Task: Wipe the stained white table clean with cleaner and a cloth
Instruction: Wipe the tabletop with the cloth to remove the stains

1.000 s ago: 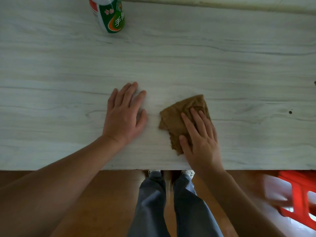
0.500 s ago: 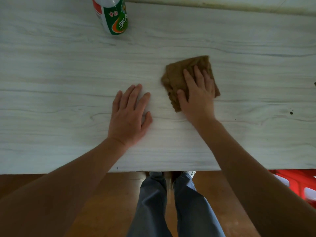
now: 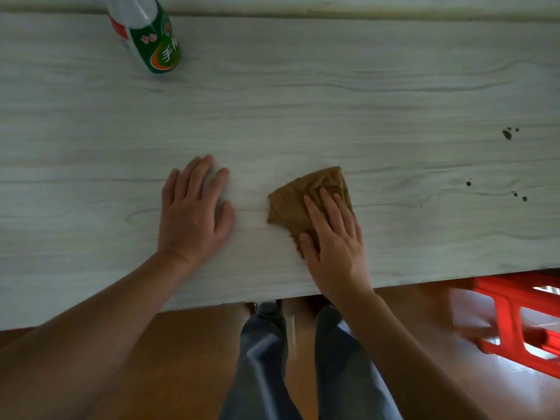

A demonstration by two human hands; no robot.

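Note:
A folded brown cloth (image 3: 306, 195) lies on the white wood-grain table (image 3: 303, 101) near its front edge. My right hand (image 3: 333, 241) presses flat on the cloth with straight fingers, covering its near right part. My left hand (image 3: 194, 213) rests flat on the bare table to the left of the cloth, a short gap between them. A green and white cleaner bottle (image 3: 148, 34) stands at the far left of the table. Dark stain spots (image 3: 507, 133) and smaller dark specks (image 3: 519, 196) mark the table at the right.
A red plastic stool (image 3: 521, 322) stands on the brown floor under the table's right front edge. My legs in grey trousers (image 3: 266, 368) are below the table edge. A pale wall strip runs along the table's far side.
My right hand has drawn the cloth back toward the front edge from farther up the table. My left hand stays planted. The view has shifted so more stains show at right.

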